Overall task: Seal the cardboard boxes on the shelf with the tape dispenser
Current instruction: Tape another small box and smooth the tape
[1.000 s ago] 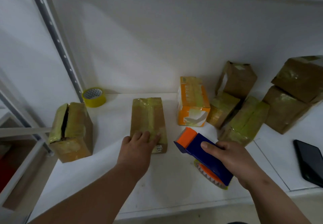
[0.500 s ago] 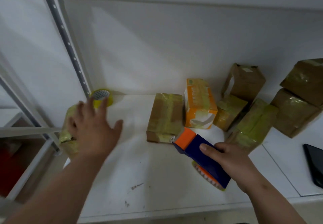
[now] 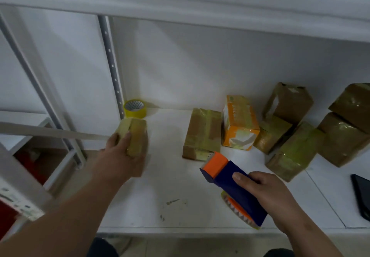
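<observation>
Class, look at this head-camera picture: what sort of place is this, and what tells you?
Probably a packing or storage room: a white metal shelf, many taped cardboard boxes, and a spare tape roll.

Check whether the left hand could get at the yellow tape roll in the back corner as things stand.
Probably not right away. The left hand grips a small cardboard box, which sits between it and the yellow tape roll. It would likely have to release that box first.
</observation>
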Action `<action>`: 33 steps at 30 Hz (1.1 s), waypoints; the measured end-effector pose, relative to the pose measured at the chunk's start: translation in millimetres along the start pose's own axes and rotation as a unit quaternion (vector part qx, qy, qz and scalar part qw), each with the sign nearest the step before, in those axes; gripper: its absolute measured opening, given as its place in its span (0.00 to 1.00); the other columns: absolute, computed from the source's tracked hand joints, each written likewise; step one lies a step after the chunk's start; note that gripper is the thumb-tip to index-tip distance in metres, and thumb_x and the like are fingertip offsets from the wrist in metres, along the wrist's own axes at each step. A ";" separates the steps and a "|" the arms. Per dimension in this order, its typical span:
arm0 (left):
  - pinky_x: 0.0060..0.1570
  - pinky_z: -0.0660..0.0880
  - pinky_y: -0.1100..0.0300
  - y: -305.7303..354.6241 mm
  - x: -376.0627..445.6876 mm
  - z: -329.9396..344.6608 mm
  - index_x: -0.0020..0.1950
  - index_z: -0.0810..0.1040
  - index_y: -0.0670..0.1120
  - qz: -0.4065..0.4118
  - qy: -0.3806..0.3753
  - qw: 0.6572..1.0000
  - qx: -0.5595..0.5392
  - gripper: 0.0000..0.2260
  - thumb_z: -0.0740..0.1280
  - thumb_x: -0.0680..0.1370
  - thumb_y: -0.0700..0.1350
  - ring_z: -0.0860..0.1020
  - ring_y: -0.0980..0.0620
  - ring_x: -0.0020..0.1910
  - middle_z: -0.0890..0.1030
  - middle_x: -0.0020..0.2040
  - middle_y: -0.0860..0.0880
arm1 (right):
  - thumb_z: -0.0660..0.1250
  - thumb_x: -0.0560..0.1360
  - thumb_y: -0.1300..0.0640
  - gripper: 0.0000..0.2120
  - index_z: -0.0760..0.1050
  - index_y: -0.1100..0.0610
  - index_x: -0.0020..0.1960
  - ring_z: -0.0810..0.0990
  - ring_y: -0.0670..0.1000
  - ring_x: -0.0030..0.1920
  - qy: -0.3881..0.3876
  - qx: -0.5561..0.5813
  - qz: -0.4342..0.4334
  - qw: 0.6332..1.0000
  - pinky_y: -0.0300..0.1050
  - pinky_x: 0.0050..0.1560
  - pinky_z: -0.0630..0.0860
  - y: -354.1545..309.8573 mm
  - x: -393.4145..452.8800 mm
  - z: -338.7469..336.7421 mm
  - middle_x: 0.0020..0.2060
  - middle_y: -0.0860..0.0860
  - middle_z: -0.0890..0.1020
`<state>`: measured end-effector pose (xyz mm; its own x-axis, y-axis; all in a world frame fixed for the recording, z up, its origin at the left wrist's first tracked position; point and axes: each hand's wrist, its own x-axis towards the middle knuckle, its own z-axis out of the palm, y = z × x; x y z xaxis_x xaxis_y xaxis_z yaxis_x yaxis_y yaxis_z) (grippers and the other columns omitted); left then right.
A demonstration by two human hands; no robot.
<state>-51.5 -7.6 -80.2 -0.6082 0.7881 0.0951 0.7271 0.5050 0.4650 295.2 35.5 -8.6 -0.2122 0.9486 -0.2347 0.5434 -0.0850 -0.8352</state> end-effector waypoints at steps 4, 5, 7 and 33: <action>0.60 0.73 0.46 13.5 -39.8 6.9 0.78 0.45 0.64 0.134 -0.050 0.989 -0.030 0.46 0.71 0.69 0.58 0.71 0.42 0.66 0.59 0.78 0.53 | 0.70 0.71 0.42 0.21 0.77 0.61 0.35 0.77 0.48 0.26 0.010 -0.005 -0.004 1.000 0.42 0.31 0.70 -2.8 -7.2 0.7 0.26 0.51 0.81; 0.62 0.72 0.45 17.3 -51.6 6.9 0.77 0.39 0.65 0.162 -0.078 0.983 -0.049 0.50 0.72 0.67 0.60 0.69 0.44 0.68 0.59 0.78 0.54 | 0.70 0.71 0.42 0.21 0.78 0.61 0.36 0.78 0.48 0.26 0.011 -0.007 -0.008 1.000 0.42 0.31 0.70 -4.2 -9.6 0.2 0.27 0.52 0.81; 0.68 0.68 0.47 23.4 -75.7 6.1 0.76 0.34 0.64 0.198 -0.133 0.967 -0.084 0.53 0.70 0.65 0.65 0.64 0.49 0.71 0.57 0.78 0.56 | 0.70 0.72 0.42 0.20 0.78 0.60 0.36 0.78 0.47 0.26 0.010 -0.011 -0.019 1.000 0.40 0.30 0.70 -6.6 -16.1 -2.1 0.27 0.51 0.82; 0.50 0.74 0.62 111.3 -148.1 -60.9 0.62 0.75 0.61 0.051 -0.236 0.866 -0.438 0.26 0.67 0.68 0.70 0.77 0.58 0.57 0.79 0.57 0.59 | 0.70 0.55 0.27 0.31 0.76 0.56 0.32 0.75 0.48 0.27 -0.041 -0.001 -0.156 0.987 0.37 0.30 0.68 2.4 -66.1 -25.6 0.27 0.54 0.78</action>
<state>100.1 -89.5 11.1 -0.2074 0.9732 -0.0988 0.1236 0.1262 0.9843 331.3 -19.6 17.7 -0.4345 0.9006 -0.0065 0.4432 0.2075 -0.8720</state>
